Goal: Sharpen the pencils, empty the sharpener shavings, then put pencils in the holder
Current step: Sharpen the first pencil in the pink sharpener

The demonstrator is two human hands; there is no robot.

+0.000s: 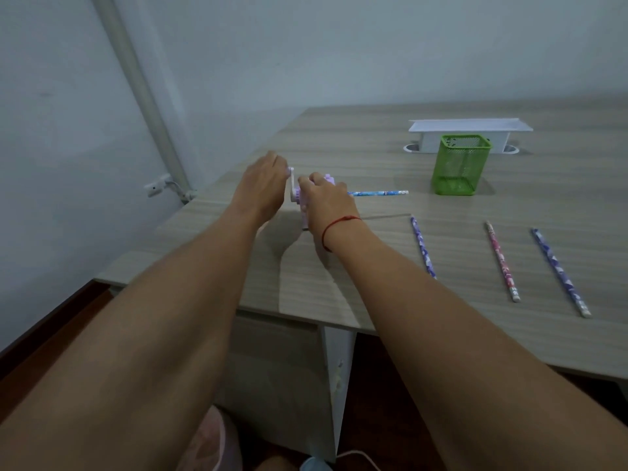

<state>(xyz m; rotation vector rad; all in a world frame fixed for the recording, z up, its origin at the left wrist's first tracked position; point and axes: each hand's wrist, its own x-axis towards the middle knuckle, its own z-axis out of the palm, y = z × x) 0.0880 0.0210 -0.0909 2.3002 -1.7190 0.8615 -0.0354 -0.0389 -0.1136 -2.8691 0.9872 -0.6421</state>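
Note:
A small purple crank sharpener (303, 212) stands near the table's left corner. My right hand (328, 205) grips its body from above and hides most of it. My left hand (263, 186) holds the white crank handle (292, 185) at the sharpener's left side. A light blue pencil (379, 193) sticks out of the sharpener to the right, lying level. Three more pencils lie on the table to the right: a purple one (423, 248), a pink one (502, 261) and another purple one (560, 271). A green mesh holder (460, 164) stands upright behind them.
A white rectangular tray-like box (470, 129) sits behind the holder over two round cable holes. The wooden table (339, 273) ends just left of the sharpener. A wall with a white pipe and a socket lies to the left.

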